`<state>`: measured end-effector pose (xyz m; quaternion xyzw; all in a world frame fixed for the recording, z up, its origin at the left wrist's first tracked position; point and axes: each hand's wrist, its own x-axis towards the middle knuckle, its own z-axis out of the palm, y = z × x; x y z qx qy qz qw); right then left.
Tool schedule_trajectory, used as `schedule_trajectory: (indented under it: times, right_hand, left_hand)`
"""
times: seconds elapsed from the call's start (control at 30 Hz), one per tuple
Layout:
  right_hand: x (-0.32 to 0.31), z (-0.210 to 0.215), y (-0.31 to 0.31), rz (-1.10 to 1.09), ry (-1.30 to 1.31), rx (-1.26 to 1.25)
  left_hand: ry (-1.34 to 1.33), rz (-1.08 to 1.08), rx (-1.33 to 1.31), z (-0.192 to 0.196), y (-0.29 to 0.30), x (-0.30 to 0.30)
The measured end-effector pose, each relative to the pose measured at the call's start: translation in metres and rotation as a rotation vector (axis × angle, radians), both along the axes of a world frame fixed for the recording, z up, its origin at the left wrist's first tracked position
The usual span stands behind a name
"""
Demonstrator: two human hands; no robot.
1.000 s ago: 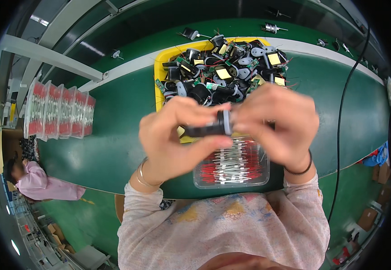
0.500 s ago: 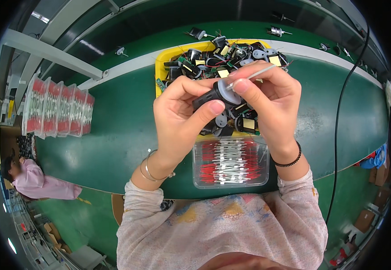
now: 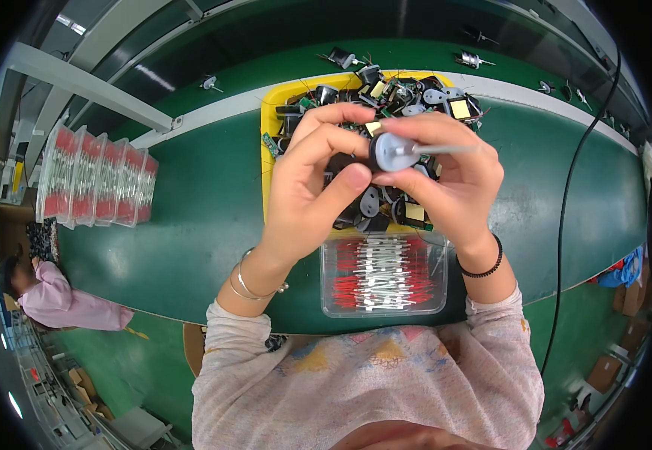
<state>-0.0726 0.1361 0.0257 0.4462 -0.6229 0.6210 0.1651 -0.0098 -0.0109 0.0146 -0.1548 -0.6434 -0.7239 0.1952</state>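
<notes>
Above the parts bin I hold a black motor-like unit with a pale grey round cap. A thin whitish rod sticks out of the cap to the right, slightly blurred. The fingers and thumb of my left hand are curled about the dark body, which they partly hide. My right hand pinches the cap's edge, index finger above and thumb below. Beneath my hands is a yellow bin heaped with similar black units, grey discs and wires. Nearest me lies a clear tray of thin white rods with red ends.
Stacked clear trays of red and white rods stand on the green table at left. Several loose units lie beyond the pale rail. A black cable hangs down at right. A person in pink is at far left.
The unit has turned so its cap and rod point more to the right and toward me. My right fingers have moved from the rod to the cap's edge.
</notes>
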Motion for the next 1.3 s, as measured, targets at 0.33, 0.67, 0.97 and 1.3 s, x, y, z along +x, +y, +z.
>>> schedule_trajectory:
  times: [0.33, 0.67, 0.97, 1.3]
  right_hand:
    - [0.003, 0.002, 0.0, -0.171, 0.487, 0.042]
    - [0.005, 0.002, -0.001, -0.231, 0.488, 0.106]
    - [-0.002, -0.005, 0.005, -0.284, 0.335, 0.203]
    - [-0.016, -0.008, 0.055, -0.547, 0.182, 0.242]
  left_hand:
    - [-0.112, -0.063, -0.082, 0.009, -0.011, 0.006]
    - [0.045, 0.113, -0.387, 0.014, -0.018, 0.007]
    - [0.075, 0.165, -0.712, 0.02, -0.02, -0.017]
    - [-0.412, 0.663, -1.238, -0.076, -0.128, -0.204]
